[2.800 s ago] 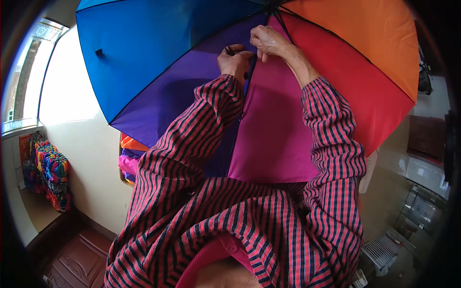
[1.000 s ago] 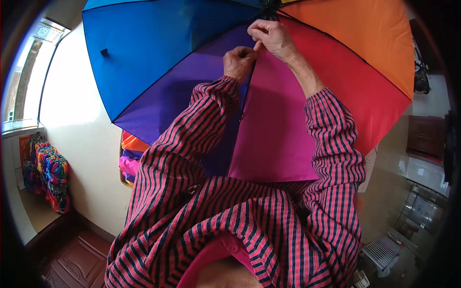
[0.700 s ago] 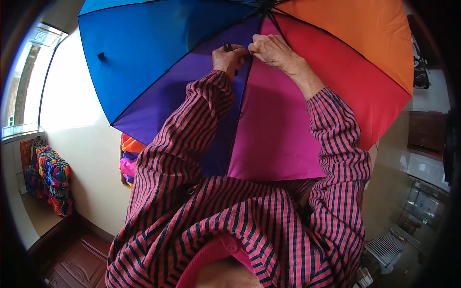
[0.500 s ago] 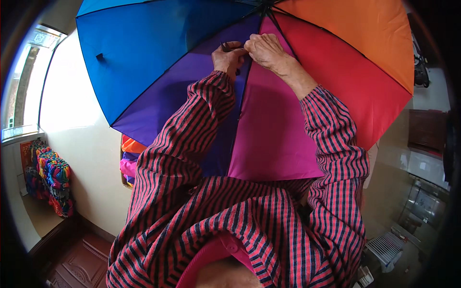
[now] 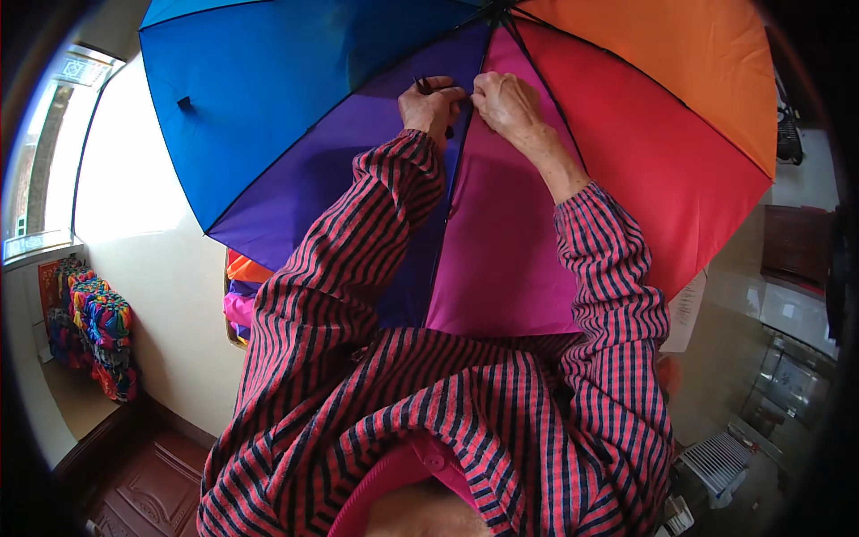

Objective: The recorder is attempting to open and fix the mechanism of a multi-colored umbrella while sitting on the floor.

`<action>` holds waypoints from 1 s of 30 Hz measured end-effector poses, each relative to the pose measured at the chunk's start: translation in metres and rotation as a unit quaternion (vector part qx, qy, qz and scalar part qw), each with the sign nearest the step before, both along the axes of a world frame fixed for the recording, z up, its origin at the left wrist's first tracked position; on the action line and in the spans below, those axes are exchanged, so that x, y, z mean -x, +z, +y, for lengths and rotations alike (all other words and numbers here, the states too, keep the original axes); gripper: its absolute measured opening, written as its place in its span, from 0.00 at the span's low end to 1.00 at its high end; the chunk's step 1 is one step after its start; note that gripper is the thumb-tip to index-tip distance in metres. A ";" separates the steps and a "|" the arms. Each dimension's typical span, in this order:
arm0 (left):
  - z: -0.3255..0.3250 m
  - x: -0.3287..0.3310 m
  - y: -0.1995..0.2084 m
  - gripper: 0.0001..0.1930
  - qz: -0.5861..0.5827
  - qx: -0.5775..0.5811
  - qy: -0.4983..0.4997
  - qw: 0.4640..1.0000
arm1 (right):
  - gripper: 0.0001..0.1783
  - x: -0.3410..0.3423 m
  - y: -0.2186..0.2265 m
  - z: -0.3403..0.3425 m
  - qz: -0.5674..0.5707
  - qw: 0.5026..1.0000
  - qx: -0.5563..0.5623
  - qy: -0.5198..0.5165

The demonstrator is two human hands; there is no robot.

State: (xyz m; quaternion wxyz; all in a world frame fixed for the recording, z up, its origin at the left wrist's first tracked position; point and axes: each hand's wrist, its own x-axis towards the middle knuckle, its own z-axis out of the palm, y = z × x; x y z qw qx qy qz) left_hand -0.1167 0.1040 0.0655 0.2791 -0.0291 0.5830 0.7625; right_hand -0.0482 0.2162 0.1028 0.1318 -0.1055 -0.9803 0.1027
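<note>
An open rainbow umbrella spreads in front of me, its dark ribs on show and its panels running from blue through purple and pink to red and orange. Over the purple panel, my left hand is closed around a small dark pointed thing, whose kind I cannot make out. My right hand is pinched shut just beside it, over the pink panel. Both sets of fingertips meet close to the rib between these two panels. Whatever the right fingers pinch is too small or hidden to tell.
A bundle of multicoloured folded fabric rests on a ledge by the bright window at left. More coloured cloth shows in a box below the umbrella's left edge. A dark red carved wooden panel is at lower left, a striped grey object at lower right.
My right hand has shifted slightly right and down, its forearm drawn closer in. The left hand has moved only a little to the right, keeping hold of the dark thing.
</note>
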 end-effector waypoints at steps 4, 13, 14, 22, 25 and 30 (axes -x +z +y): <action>0.000 0.003 -0.001 0.14 -0.012 -0.018 -0.004 1.000 | 0.07 0.001 0.001 0.001 0.008 1.000 0.000 0.030; 0.002 -0.002 0.000 0.14 -0.001 -0.013 0.000 1.000 | 0.06 0.003 0.007 -0.007 0.002 1.000 -0.027 0.002; 0.001 -0.001 -0.001 0.14 -0.001 -0.013 0.002 1.000 | 0.06 0.003 0.007 -0.008 -0.004 1.000 -0.023 0.007; 0.004 -0.002 0.003 0.14 -0.001 -0.007 -0.016 1.000 | 0.06 -0.002 -0.016 0.012 0.046 0.997 -0.001 0.061; 0.002 -0.003 0.003 0.13 0.000 0.020 0.000 1.000 | 0.06 0.000 -0.022 0.011 0.074 0.994 0.014 0.076; 0.004 -0.003 0.002 0.12 -0.004 0.054 0.004 0.999 | 0.06 -0.003 -0.019 0.010 0.041 0.995 0.084 0.046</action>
